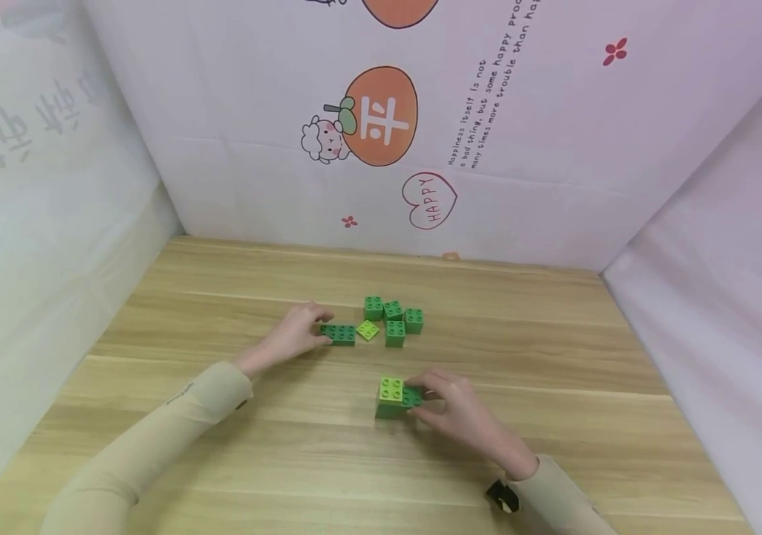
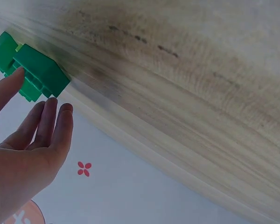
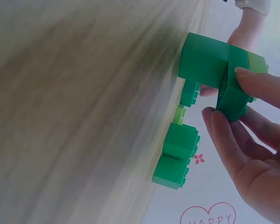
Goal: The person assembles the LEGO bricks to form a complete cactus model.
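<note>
My right hand point(image 1: 464, 409) pinches the overhanging end of a dark green brick point(image 3: 233, 95) in a small stack. A lime brick point(image 1: 391, 388) sits on top of that stack, and a green block point(image 3: 203, 58) forms its base. Farther back on the left, my left hand point(image 1: 297, 331) is at the left end of a long dark green brick point(image 1: 339, 334). In the left wrist view its thumb overlaps this brick point(image 2: 42, 70), while the other fingers are spread loosely near the brick's end.
Beside the long brick lies a thin lime brick point(image 1: 368, 331). Several green bricks point(image 1: 395, 333) stand in a group to its right. A black object point(image 1: 503, 495) is by the right sleeve. White printed cloth point(image 1: 254, 193) rises behind the wooden table point(image 1: 521, 334).
</note>
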Demonstrator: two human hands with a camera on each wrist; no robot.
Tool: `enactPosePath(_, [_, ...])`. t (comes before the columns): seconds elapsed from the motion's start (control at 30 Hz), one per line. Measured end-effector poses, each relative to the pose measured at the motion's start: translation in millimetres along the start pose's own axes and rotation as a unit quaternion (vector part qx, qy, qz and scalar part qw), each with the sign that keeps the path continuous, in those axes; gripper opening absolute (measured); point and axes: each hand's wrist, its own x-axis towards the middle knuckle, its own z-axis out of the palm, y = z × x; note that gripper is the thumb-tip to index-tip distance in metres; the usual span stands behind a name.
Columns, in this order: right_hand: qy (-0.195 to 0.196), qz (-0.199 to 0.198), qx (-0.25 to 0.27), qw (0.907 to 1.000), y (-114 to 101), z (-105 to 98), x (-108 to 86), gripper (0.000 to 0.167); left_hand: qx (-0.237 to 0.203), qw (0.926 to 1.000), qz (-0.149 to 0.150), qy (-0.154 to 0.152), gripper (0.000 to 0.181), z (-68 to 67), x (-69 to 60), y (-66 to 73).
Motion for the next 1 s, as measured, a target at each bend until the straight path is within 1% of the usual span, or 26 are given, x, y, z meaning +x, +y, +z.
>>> enactPosePath(0.2, [-0.001,-0.003,0.002,1.0000,-0.5,-0.3,0.0,0.038,0.009,0.9999,0.007,-0.002,0.046,0.8,1.8,-0.5])
enactPosePath(0.33, [-0.002,-0.002,0.004,1.0000,-0.6,-0.3,-0.3,0.038,0.009,0.9999,0.005,-0.006,0.046,2.3,2.3,-0.9])
enactPosePath(0.53, [0.000,0.000,0.001,1.0000,-0.7,-0.3,-0.6,0.038,0.013,0.9998,0.017,-0.004,0.044,4.9,2.3,-1.5])
enactPosePath(0.67, [0.002,-0.002,-0.001,1.0000,-0.7,-0.1,-0.5,0.039,0.006,0.9999,0.014,-0.007,0.043,6.0,2.0,-1.7])
enactPosePath(1.0, [0.001,0.000,0.005,1.0000,-1.5,-0.9,-1.2,0.039,0.007,0.9998,0.008,-0.015,0.041,8.1,4.8,-3.4])
